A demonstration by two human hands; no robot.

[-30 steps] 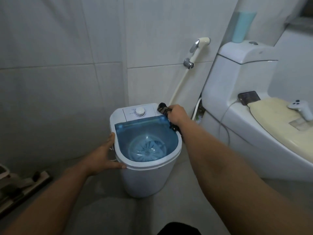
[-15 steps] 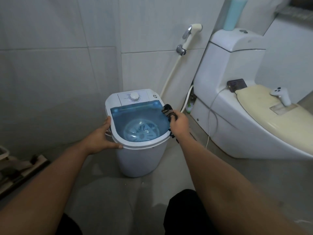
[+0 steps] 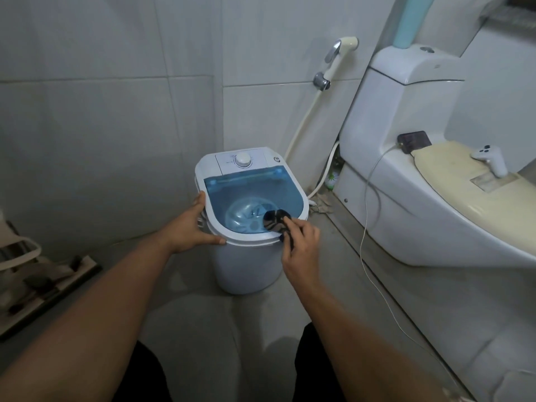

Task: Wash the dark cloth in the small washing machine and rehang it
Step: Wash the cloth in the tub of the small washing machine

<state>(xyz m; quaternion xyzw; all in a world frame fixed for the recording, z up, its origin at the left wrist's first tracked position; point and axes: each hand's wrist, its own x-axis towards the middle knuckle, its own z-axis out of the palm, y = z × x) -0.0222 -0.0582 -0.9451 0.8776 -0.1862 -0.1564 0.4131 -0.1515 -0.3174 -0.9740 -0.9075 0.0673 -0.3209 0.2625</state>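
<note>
Dark cloth [image 3: 275,221] sits pinched in your right hand [image 3: 300,245] over the washing machine [image 3: 249,256] rim. Your left hand [image 3: 191,224] grips its left edge

I have one view only, a wide-angle camera on my head, looking forward and steeply down, so there is no second view to share anything with. My forearms enter from the bottom corners and run up toward the middle of the frame, where the small washing machine [image 3: 251,219] stands near me on the floor; I see down into its open tub. My knees show dark at the bottom edge. The tiled wall fills the upper left, bent by the lens. The toilet [image 3: 429,181] takes the right side, close by.
</note>
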